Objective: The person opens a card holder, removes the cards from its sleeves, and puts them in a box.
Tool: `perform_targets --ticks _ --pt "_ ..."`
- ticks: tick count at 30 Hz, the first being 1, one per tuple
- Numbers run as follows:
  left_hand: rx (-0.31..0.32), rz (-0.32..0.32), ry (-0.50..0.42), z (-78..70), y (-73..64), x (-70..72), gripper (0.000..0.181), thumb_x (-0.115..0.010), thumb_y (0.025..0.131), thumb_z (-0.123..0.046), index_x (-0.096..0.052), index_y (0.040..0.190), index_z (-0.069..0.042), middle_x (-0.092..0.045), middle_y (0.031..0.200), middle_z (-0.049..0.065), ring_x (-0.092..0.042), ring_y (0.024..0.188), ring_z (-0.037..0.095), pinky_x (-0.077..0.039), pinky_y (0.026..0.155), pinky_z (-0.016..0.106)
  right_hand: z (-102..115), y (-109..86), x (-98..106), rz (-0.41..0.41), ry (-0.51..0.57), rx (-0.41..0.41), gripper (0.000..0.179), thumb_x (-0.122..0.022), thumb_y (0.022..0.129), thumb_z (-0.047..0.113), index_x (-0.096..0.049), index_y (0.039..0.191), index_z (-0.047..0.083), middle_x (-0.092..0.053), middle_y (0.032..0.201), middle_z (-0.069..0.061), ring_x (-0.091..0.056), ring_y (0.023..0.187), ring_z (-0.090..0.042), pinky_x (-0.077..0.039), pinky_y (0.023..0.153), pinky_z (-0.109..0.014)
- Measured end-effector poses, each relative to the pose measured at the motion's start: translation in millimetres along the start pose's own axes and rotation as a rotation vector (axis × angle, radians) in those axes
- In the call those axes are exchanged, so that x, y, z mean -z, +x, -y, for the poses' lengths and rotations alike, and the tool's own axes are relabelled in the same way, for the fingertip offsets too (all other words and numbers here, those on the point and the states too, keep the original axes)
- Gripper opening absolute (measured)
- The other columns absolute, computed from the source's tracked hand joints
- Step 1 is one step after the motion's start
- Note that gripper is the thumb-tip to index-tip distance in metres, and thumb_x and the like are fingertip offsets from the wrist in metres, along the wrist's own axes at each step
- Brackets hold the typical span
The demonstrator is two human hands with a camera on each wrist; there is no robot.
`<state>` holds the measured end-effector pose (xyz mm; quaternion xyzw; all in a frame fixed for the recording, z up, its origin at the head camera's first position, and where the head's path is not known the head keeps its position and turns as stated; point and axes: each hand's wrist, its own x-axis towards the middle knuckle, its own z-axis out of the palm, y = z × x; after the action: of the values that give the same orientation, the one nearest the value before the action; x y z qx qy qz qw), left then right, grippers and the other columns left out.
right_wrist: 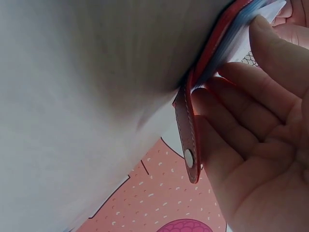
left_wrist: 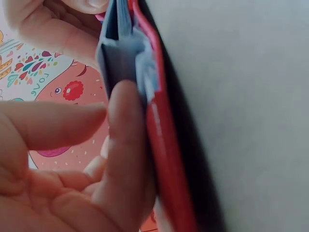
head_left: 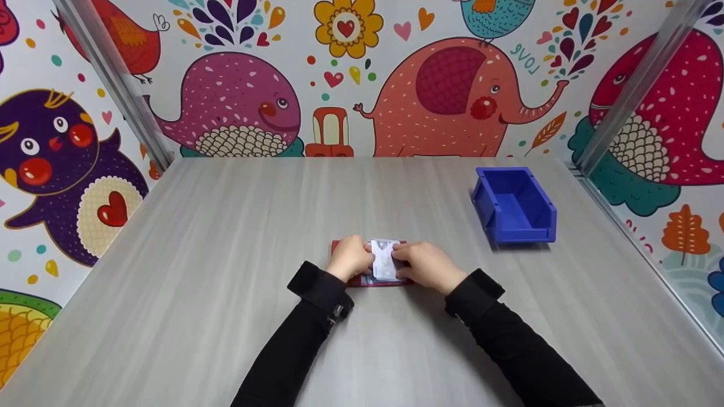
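Observation:
A red card holder (head_left: 380, 284) lies open on the table in front of me, a stack of bluish clear sleeves (left_wrist: 123, 58) inside it. On top is a white card (head_left: 384, 263) with a grey print at its upper end. My left hand (head_left: 349, 257) is at the holder's left side, a finger pushed in along the sleeves and the thumb bent towards it. At the card's right edge, my right hand (head_left: 430, 265) pinches it with the thumb (right_wrist: 270, 43) on top. The holder's strap (right_wrist: 187, 135) with a metal snap sticks out beside the right fingers.
A blue plastic bin (head_left: 515, 206) stands at the back right of the light wood-grain table (head_left: 226, 226). Patterned walls with cartoon animals and metal posts (head_left: 642, 90) border the table at the back and sides.

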<state>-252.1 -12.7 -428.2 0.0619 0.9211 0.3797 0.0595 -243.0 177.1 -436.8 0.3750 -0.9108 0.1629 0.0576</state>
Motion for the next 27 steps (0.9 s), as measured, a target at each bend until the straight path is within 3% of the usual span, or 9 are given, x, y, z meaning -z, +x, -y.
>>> perform_targets --ticks 8,17,27 --pt "0.042 0.034 -0.07 0.1 2.7 -0.2 0.017 -0.061 0.08 0.002 -0.057 0.066 -0.006 -0.058 0.058 0.001 -0.065 0.051 0.015 -0.044 0.044 0.017 -1.0 0.0 -0.4 0.005 -0.007 0.012 0.016 -0.078 0.075 0.003 -0.063 0.078 0.004 -0.068 0.116 -0.019 -0.067 0.103 -0.033 -0.054 0.082 -0.043" --pt "0.078 0.057 -0.092 0.2 5.0 0.0 0.026 -0.062 0.081 0.004 -0.051 0.061 -0.01 -0.052 0.057 -0.001 -0.058 0.046 0.008 -0.045 0.043 0.016 2.0 -1.3 3.3 0.071 -0.023 -0.03 0.027 -0.08 0.078 0.007 -0.072 0.102 0.0 -0.064 0.123 -0.021 -0.064 0.109 -0.037 -0.052 0.088 -0.045" --pt "0.092 0.039 -0.116 1.8 5.9 -0.7 0.006 -0.062 0.077 0.005 -0.064 0.075 0.0 -0.054 0.056 -0.002 -0.057 0.046 0.007 -0.047 0.045 0.017 2.0 -1.8 4.0 0.091 0.0 -0.063 0.043 -0.079 0.079 0.008 -0.069 0.119 -0.003 -0.062 0.126 -0.022 -0.061 0.114 -0.037 -0.051 0.091 -0.045"
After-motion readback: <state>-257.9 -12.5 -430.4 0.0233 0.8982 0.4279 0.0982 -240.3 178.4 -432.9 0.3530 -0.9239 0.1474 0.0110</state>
